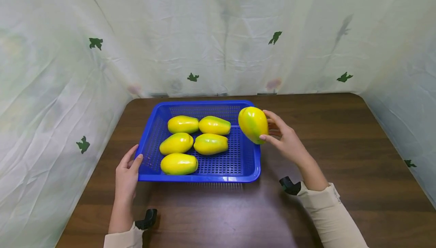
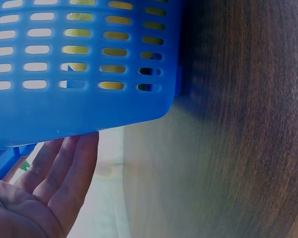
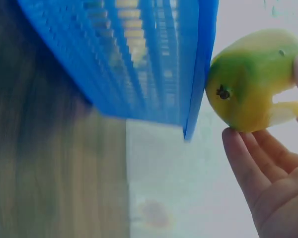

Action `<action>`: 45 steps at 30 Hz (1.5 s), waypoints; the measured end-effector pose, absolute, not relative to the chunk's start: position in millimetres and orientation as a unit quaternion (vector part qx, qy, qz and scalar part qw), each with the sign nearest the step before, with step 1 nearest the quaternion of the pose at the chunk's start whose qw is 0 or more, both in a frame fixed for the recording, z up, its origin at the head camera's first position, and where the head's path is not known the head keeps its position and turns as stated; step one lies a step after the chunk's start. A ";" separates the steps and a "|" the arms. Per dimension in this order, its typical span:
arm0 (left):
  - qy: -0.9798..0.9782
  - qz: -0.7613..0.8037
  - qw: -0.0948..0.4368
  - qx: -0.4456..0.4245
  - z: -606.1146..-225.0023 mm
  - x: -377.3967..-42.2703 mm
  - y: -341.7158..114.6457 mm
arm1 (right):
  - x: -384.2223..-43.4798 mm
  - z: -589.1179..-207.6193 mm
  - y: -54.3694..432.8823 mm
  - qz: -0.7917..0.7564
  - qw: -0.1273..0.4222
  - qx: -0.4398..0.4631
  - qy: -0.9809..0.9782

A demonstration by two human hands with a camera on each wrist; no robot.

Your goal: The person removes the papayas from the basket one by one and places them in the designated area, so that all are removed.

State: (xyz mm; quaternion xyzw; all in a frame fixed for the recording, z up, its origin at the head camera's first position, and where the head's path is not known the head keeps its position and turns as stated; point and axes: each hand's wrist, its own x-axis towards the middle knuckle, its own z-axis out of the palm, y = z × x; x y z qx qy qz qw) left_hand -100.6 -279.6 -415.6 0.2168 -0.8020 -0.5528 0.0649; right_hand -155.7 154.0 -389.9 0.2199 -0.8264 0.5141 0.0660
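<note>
A yellow-green papaya is held in my right hand, between thumb and fingers, over the right rim of a blue plastic basket. In the right wrist view, the papaya shows a dark stem end, next to the basket rim. Several more papayas lie on their sides in the basket's left and middle part. My left hand grips the basket's left rim, thumb on the rim. Seen by the left wrist camera, the fingers of my left hand lie against the basket's outside.
The basket stands on a dark brown wooden table, near its back edge. A pale curtain with green leaf and bird shapes surrounds the table at the back and sides. Black wrist devices show at both cuffs.
</note>
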 end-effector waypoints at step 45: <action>-0.786 -0.571 0.079 0.224 -419.7 -101.0 -280.5 | -175.8 -454.8 198.7 0.389 0.013 -0.032 -0.920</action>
